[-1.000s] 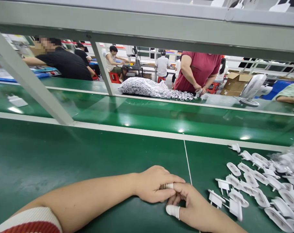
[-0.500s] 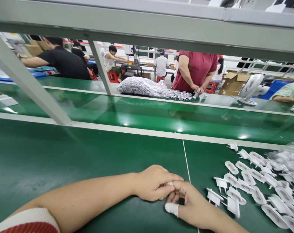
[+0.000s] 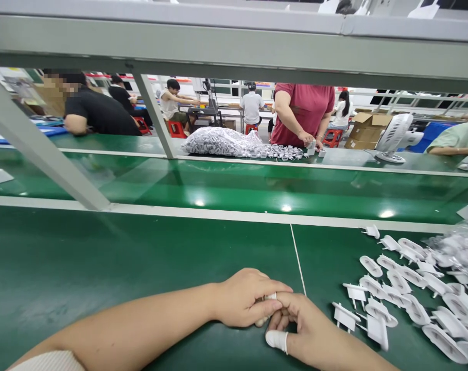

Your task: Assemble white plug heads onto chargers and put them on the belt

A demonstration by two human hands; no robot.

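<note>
My left hand reaches in from the left, its thumb and fingers closed around the tip of my right index finger. A white finger cot shows there, partly covered by my left fingers. My right hand comes from the lower right with nothing visible in it. Its thumb, capped by another white finger cot, stands apart from the loosely bent fingers. Both hands are over the green tabletop. Just right of my right hand lie loose white two-pin plug pieces, several of them, in mixed orientations.
A clear plastic bag of white parts is at the right edge. Beyond a white rail runs a green belt. A grey frame post slants at left. Opposite, a person in red handles white parts beside a full bag.
The view has shifted slightly, and my hands sit a little lower in it. My left hand keeps its hold on my right index finger. The person opposite has moved their hands apart.
</note>
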